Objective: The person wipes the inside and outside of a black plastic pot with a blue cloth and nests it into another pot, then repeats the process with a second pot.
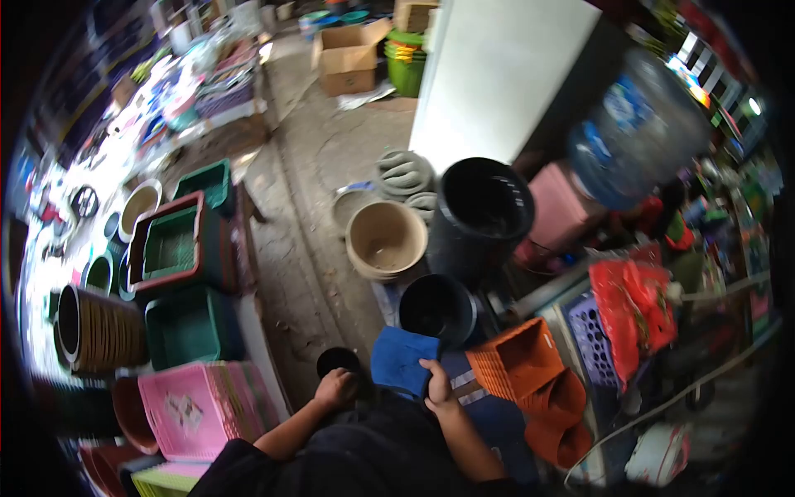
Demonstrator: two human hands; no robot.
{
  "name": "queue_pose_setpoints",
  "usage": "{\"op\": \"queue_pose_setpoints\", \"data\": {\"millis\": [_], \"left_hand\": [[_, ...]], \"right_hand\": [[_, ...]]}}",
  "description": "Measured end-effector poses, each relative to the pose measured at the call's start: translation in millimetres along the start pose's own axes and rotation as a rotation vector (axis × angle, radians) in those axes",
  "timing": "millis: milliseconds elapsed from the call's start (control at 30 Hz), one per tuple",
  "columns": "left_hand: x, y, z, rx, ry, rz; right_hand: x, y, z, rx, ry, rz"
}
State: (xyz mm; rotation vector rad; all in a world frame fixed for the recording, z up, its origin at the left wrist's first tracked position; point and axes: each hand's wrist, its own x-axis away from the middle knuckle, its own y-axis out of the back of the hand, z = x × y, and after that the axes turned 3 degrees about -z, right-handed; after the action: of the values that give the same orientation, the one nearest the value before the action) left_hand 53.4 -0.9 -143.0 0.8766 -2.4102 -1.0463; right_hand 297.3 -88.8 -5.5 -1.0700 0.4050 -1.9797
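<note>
My right hand [439,388] grips a folded blue cloth [403,358] at its right edge, thumb on top. The cloth is spread in front of my body. Lower and to the left, my left hand [336,389] is closed at the near rim of a small black pot [338,358], whose lower part is hidden. Just beyond the cloth stands a round black pot [436,308] with its mouth upward. To the right of the cloth lie nested orange pots [517,360].
Beige pots [386,238] and a tall black bin [484,199] stand ahead. At left are pink baskets [199,406], green planters [192,327] and stacked brown pots [99,327]. A water bottle [638,128] rests on a pink stand at right, near a white panel [505,74].
</note>
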Motion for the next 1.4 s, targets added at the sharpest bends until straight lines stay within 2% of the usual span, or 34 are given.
{"op": "queue_pose_setpoints", "data": {"millis": [33, 67, 100, 133, 200, 300, 333, 400, 500, 567, 633, 700, 767, 833, 900, 967, 1000, 1067, 1100, 1167, 1200, 1267, 1400], "left_hand": [[21.5, -16.0, 25.1, -0.028, 0.24, 0.014], [41.6, -43.6, 65.8, -0.02, 0.387, 0.019], [49.5, -33.1, 68.6, 0.184, 0.678, 0.135], [62.2, -45.5, 86.1, 0.273, 0.888, 0.032], [87.7, -61.3, 109.3, 0.36, 1.021, -0.181], [115.2, -91.4, 137.7, 0.448, 1.141, -0.256], [111.8, -66.8, 116.7, 0.527, 1.154, -0.22], [122.0, -82.9, 120.7, 0.519, 1.187, -0.213], [135.7, -115.9, 133.6, 0.496, 1.213, -0.145], [137.1, -132.1, 141.2, 0.492, 1.241, -0.072], [125.7, -137.5, 147.9, 0.527, 1.305, -0.018], [118.1, -154.0, 165.1, 0.563, 1.315, 0.023], [115.9, -187.9, 198.3, 0.619, 1.294, 0.022], [108.9, -223.3, 239.3, 0.606, 1.279, -0.035], [92.8, -242.2, 273.2, 0.587, 1.296, -0.121], [58.6, -230.3, 302.0, 0.596, 1.323, -0.204], [44.4, -226.5, 315.1, 0.586, 1.327, -0.239], [29.7, -242.8, 338.1, 0.703, 1.214, -0.5], [22.1, -239.9, 340.5, 0.714, 1.226, -0.487], [10.2, -237.6, 341.6, 0.613, 1.235, -0.326], [8.5, -241.9, 339.5, 0.625, 1.238, -0.327], [8.6, -245.4, 336.7, 0.455, 1.349, -0.376], [10.6, -247.9, 334.0, 0.376, 1.269, -0.459]], "right_hand": [[-17.1, 3.0, -15.2, 0.009, -0.129, 0.038], [-31.9, 7.6, -30.5, 0.019, -0.26, 0.069], [-45.3, 13.5, -45.0, 0.015, -0.424, 0.096], [-59.6, 21.5, -61.5, 0.022, -0.528, 0.071], [-82.3, 32.0, -98.1, 0.089, -0.667, -0.008], [-121.9, 66.5, -163.9, 0.284, -0.652, -0.107], [-140.9, 95.7, -192.0, 0.571, -0.56, -0.181], [-160.8, 124.4, -223.5, 1.053, -0.438, -0.281], [-200.8, 138.1, -238.8, 1.839, -0.598, 0.034], [-229.6, 155.1, -254.4, 1.963, -0.602, 0.329], [-261.7, 179.6, -275.2, 1.81, -0.451, 0.703], [-290.7, 185.7, -296.2, 1.809, -0.618, 0.674], [-314.2, 162.3, -308.4, 1.859, -0.8, 0.611], [-339.4, 181.9, -338.8, 1.891, -0.813, 0.603], [-355.2, 205.2, -365.0, 1.697, -0.678, 0.417], [-366.3, 197.5, -382.0, 2.001, -0.53, 0.343], [-362.2, 186.0, -383.8, 2.013, -0.561, 0.351], [-351.1, 166.5, -388.7, 2.092, -0.2, 0.19], [-346.2, 174.3, -397.6, 2.101, -0.22, 0.187], [-341.4, 189.8, -407.0, 1.923, 0.139, 0.024], [-342.4, 197.5, -407.9, 1.934, 0.137, 0.026], [-345.1, 201.9, -410.0, 1.894, -0.012, 0.049], [-345.5, 192.1, -409.4, 1.864, -0.099, -0.044]]}}
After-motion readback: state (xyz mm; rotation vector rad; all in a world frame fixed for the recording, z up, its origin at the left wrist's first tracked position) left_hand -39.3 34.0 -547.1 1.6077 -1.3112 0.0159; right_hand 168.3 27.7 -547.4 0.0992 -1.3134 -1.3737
